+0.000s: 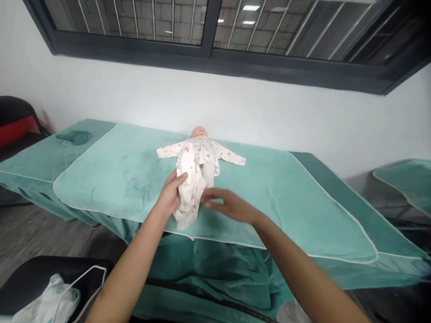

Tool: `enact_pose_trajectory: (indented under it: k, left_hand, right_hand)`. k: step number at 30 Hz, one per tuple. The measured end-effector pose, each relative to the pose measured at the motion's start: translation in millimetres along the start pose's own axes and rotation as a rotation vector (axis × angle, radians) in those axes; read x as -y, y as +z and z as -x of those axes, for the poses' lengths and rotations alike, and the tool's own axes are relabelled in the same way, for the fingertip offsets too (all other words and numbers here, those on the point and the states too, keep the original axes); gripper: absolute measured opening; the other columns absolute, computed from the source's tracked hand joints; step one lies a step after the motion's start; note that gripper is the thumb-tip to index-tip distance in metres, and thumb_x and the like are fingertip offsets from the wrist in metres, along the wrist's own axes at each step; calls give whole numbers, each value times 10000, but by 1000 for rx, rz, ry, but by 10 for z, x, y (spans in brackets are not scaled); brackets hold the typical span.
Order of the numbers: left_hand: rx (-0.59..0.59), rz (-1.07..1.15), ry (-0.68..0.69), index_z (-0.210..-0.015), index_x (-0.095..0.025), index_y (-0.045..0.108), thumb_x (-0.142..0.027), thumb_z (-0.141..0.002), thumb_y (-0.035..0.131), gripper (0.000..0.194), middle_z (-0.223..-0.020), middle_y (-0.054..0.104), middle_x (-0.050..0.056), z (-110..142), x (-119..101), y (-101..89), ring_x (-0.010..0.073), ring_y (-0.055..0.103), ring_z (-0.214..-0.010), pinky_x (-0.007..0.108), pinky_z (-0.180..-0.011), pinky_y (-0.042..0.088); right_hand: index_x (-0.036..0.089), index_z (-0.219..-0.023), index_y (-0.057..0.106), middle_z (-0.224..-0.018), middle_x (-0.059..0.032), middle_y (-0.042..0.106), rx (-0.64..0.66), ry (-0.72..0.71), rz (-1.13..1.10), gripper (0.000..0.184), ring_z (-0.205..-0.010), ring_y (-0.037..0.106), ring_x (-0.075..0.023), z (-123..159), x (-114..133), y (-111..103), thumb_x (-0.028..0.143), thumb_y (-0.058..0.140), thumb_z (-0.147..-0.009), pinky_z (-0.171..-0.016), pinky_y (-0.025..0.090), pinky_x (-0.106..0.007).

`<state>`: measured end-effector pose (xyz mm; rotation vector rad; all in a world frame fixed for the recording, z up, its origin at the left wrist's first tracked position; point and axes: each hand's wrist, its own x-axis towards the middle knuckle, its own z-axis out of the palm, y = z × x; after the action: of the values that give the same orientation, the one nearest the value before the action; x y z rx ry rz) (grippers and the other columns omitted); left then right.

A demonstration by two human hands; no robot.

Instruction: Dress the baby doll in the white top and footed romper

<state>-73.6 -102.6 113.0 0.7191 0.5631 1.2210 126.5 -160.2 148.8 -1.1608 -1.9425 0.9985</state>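
Note:
A baby doll point(199, 131) lies on its back on the green-covered bed, head toward the wall. It wears a white long-sleeved baby top point(209, 150) with a small print, both sleeves spread out sideways. Below the top's hem a pale leg shows. My left hand point(171, 194) is closed around a bunched white printed baby garment point(191, 179), held over the doll's lower body and hiding part of it. At the garment's right edge is my right hand point(225, 204), fingers stretched out and thumb apart. Its fingertips meet the cloth edge, slightly blurred.
The bed's green cover point(111, 179) has white piping, with a face hole point(74, 137) at the left end. A black chair point(43, 269) at lower left holds a white printed cloth point(50, 300) and a white hanger-like loop. Behind stand a wall and a barred window point(208, 27).

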Motion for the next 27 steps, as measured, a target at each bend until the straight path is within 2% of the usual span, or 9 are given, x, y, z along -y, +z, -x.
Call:
enact_pose_trajectory:
  k: [2, 6, 9, 11, 15, 18, 21, 24, 27]
  left_hand:
    - [44, -19, 1, -1181, -173, 684, -381, -777, 809, 472, -1077, 787, 88, 72, -20, 27, 273, 751, -1004, 380, -917, 581]
    - [139, -82, 15, -1118, -188, 694, -499, -788, 786, 462, -1059, 779, 80, 194, -126, 123, 279, 743, -994, 348, -832, 583]
    - [250, -213, 22, -1186, -222, 670, -568, -787, 772, 538, -1163, 746, 82, 301, -261, 207, 288, 722, -1043, 335, -802, 573]
    - [293, -391, 77, -1292, -257, 628, -536, -777, 797, 610, -1317, 680, 83, 393, -330, 291, 305, 669, -1186, 354, -909, 563]
    - [215, -801, 341, -1426, -317, 532, -306, -659, 911, 856, -1523, 506, 70, 547, -343, 499, 332, 489, -1418, 411, -1137, 456]
    - [104, -946, 509, -1299, -269, 635, -218, -771, 786, 552, -1361, 628, 73, 568, -317, 588, 316, 577, -1299, 428, -1110, 463]
    - [-26, -884, 512, -1029, -204, 721, -241, -893, 613, 178, -1035, 725, 50, 528, -352, 604, 280, 669, -1052, 391, -958, 531]
    - [-114, -693, 421, -975, -181, 715, -335, -909, 596, 206, -941, 726, 38, 463, -417, 615, 272, 683, -992, 366, -887, 553]
    - [-53, -513, 310, -1059, -178, 710, -429, -875, 651, 317, -1020, 746, 51, 388, -446, 641, 284, 696, -1051, 378, -930, 556]
  right_hand:
    - [258, -1192, 691, -1154, -77, 729, -81, 13, -17, 327, -1049, 704, -246, -111, 29, -100, 438, 640, -924, -934, 593, -433]
    - [316, -1396, 553, -1488, -70, 538, -317, -110, 77, 604, -1330, 557, -260, -246, 246, -220, 350, 736, -821, -1020, 545, -410]
    - [275, -1253, 651, -1232, -42, 692, -293, -152, 125, 435, -1140, 655, -237, -220, 468, -229, 250, 669, -819, -946, 547, -370]
    - [239, -1068, 708, -1017, -23, 737, -290, -178, 165, 278, -962, 688, -221, -195, 591, -230, 208, 637, -801, -869, 543, -348]
    - [224, -944, 718, -930, -11, 740, -398, -129, 271, 204, -889, 674, -225, -224, 761, -267, 166, 615, -778, -838, 519, -352]
    - [230, -1050, 719, -975, -8, 732, -330, -65, 262, 279, -905, 669, -224, -231, 829, -308, 168, 608, -801, -858, 521, -367]
    - [248, -1201, 685, -1158, -20, 712, -189, -129, 245, 372, -1022, 662, -224, -130, 809, -331, 202, 630, -836, -915, 523, -369]
    - [258, -1217, 678, -1231, -41, 687, -265, -209, 314, 336, -1080, 648, -226, 28, 708, -342, 250, 636, -884, -947, 516, -378]
    - [241, -1066, 718, -1096, -58, 712, -391, -291, 383, 165, -1032, 654, -231, 154, 628, -374, 285, 629, -935, -911, 515, -380]
